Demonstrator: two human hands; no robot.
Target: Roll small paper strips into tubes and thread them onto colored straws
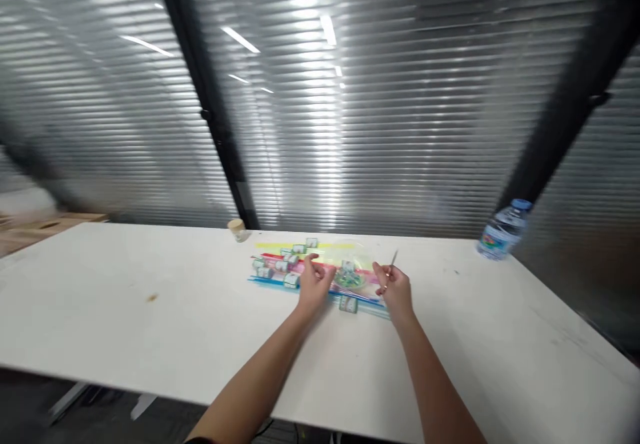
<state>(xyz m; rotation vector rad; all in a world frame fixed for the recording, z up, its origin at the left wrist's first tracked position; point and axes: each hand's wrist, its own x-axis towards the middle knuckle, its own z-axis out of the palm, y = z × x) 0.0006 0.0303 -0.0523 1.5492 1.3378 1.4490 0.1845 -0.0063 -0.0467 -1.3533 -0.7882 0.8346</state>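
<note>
My left hand (315,287) hovers over coloured strips, thumb and index finger apart, with nothing visible between them. Closed fingers of my right hand (399,292) hold a thin grey pointed tool (395,258), tip upward; its exact kind is unclear. Between the hands sits a clear round dish (350,280) with small green and whitish pieces inside. Long thin strips lie beneath and around it, among them a yellow strip (273,245), a red strip (270,256) and a blue strip (270,283). Several small white-and-green labelled blocks (291,280) rest on the strips; another labelled block (349,305) lies nearer me.
A white table (150,337) spreads beneath everything, with a brown stain (152,297) at left. A small lidded cup (238,231) stands at the back edge. A water bottle (504,231) with a blue cap stands at back right. Slatted blinds (380,131) behind glass rise beyond the table.
</note>
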